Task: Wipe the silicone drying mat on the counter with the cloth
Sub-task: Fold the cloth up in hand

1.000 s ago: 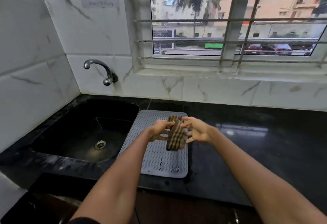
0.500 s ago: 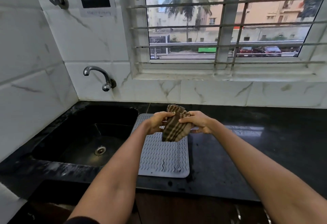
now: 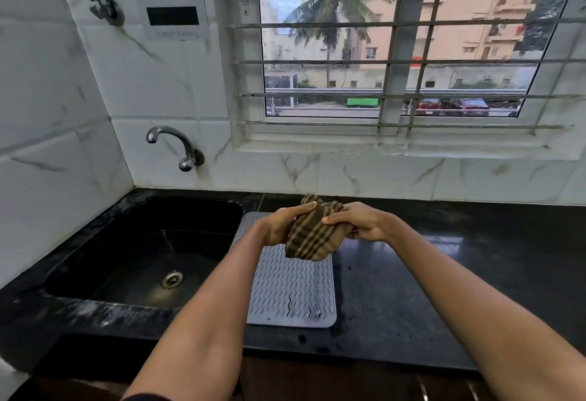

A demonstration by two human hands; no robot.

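Left hand, right hand: each grip grasping bunched cloth above mat.

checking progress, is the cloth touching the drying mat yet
No, the cloth is bunched between the left hand and right hand, held up above the mat.

Single head-worn wide-angle view, looking forward and down over counter, facing window; hands close.
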